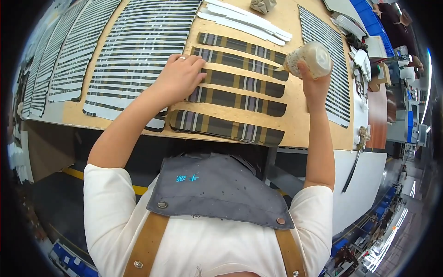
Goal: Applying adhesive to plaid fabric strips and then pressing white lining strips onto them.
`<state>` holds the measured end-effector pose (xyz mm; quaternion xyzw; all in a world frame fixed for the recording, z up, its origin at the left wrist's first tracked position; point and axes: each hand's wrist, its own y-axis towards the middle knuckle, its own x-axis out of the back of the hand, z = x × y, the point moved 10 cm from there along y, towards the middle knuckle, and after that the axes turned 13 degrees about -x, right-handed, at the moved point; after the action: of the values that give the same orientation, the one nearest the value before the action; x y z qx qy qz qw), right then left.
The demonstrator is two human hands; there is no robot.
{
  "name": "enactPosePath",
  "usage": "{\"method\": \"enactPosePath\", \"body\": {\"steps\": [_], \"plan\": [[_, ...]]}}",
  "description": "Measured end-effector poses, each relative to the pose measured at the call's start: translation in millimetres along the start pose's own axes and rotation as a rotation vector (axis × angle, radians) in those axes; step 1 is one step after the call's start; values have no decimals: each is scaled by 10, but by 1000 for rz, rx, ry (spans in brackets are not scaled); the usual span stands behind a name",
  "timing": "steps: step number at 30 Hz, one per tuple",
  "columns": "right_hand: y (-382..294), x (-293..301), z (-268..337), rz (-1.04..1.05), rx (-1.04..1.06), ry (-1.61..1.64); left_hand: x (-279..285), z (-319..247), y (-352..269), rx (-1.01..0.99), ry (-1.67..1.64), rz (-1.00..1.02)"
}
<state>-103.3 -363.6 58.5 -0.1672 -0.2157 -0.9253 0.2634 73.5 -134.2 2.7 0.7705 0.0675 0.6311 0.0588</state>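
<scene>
My right hand point(314, 83) grips a cloudy plastic squeeze bottle point(308, 60), tilted so its pointed nozzle is at the right end of the second plaid strip point(238, 65) from the top. My left hand point(183, 76) rests at the left ends of the plaid strips, fingers slightly bent; whether it presses on or holds a strip is hard to tell. Several dark plaid strips with rounded ends lie spaced in rows, among them the top strip point(238, 45) and a middle strip point(242, 83). Nearest my body is a stack of similar strips point(228, 128) at the table edge.
Overlapping white-edged plaid strips point(138, 52) cover the left of the wooden table point(297, 130). White strips point(242, 20) and a crumpled brown wad point(263, 5) lie at the back. Another striped row point(325, 65) is on the right. Beyond are blue bins and a person.
</scene>
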Motion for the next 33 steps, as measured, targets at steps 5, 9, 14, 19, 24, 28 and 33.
{"method": "enactPosePath", "body": {"steps": [5,9,14,19,24,28,33], "plan": [[-34,266,-43,-50,-26,34,10,11,25,11,-8,5],[20,490,-117,-129,-69,31,-7,26,30,26,2,13],[140,438,-64,-58,-306,243,-5,36,11,20,13,-4],[69,-159,89,40,-314,426,-33,37,22,22,30,0],[-47,-976,517,349,-82,380,-45,45,4,9,33,-5],[-36,-1264,339,345,-149,270,-50,46,7,10,29,4],[-46,-1363,382,336,-113,166,-24,37,-3,-27,42,-90]]}}
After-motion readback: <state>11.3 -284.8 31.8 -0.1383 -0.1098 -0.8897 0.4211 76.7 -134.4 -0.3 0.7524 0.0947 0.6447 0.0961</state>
